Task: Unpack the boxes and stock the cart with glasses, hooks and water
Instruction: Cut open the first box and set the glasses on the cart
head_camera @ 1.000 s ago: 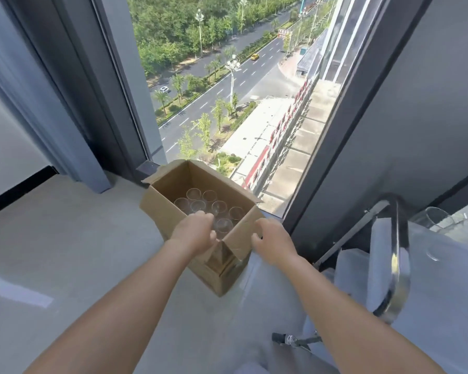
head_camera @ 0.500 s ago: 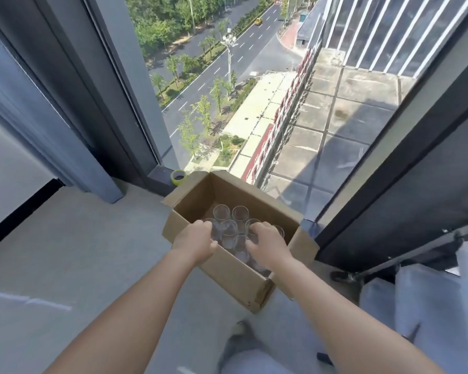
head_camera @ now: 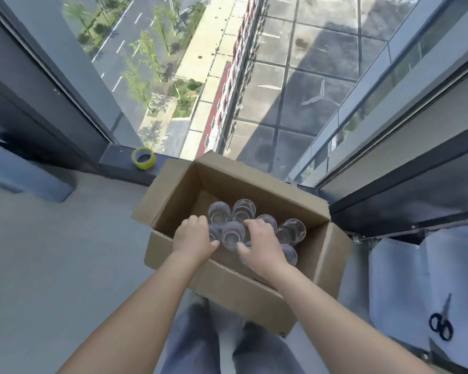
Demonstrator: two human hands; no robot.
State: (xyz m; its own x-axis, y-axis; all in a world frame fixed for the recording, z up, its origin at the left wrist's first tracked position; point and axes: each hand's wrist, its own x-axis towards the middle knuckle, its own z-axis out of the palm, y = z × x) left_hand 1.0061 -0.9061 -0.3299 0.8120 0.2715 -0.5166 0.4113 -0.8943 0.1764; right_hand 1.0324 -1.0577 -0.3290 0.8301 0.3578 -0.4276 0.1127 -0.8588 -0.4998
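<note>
Glasses (head_camera: 243,209) in open box (head_camera: 254,298) on grey floor (head_camera: 52,252) by window; both hands' grip on glasses

Bright daylight through the window (head_camera: 254,76) ahead, hard shadows outside. My forearms and the floor (head_camera: 52,252) lit evenly, soft. Wide-angle bends the frame edges (window posts splay outward). Slight overall softness; glasses (head_camera: 243,209) show faint glare.
</note>
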